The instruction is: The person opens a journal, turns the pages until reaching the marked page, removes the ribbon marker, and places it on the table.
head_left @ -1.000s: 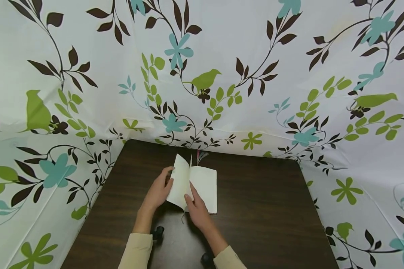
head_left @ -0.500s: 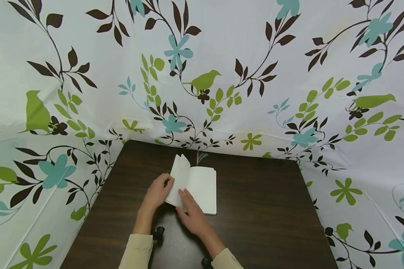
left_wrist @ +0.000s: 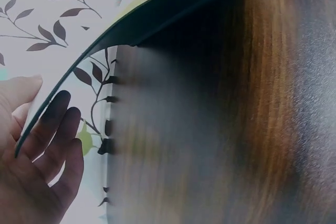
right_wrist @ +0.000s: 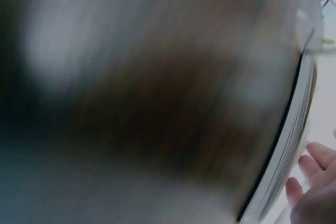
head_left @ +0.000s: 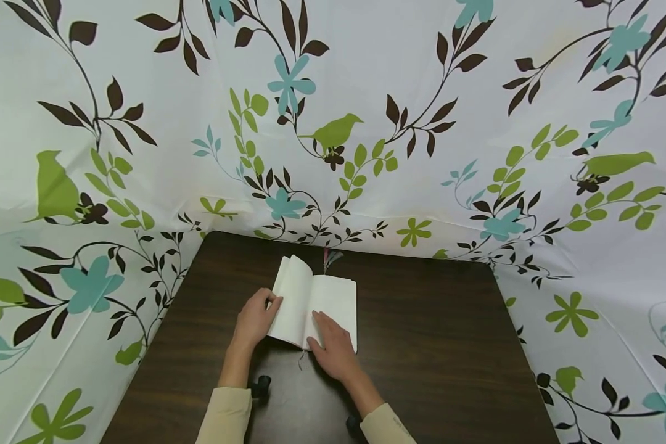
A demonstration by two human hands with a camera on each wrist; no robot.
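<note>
An open notebook with blank cream pages lies on the dark table, its left part raised and curving. My left hand grips the outer edge of that left part. In the left wrist view its thumb lies on the page side and its fingers sit behind the dark cover. My right hand rests on the lower right page with fingers extended. The right wrist view has the fingertips over the page beside the notebook's thick page edge.
Dark wood-grain table surrounds the notebook. A pink and grey tassel sticks out past its top, and a thin ribbon end hangs at the bottom. Leaf-and-bird patterned fabric stands behind the table and along both sides.
The right hand let go of the lifted leaves, swept left over them, then came back right onto the right page. The left part of the notebook has lowered leftward with the left hand.
</note>
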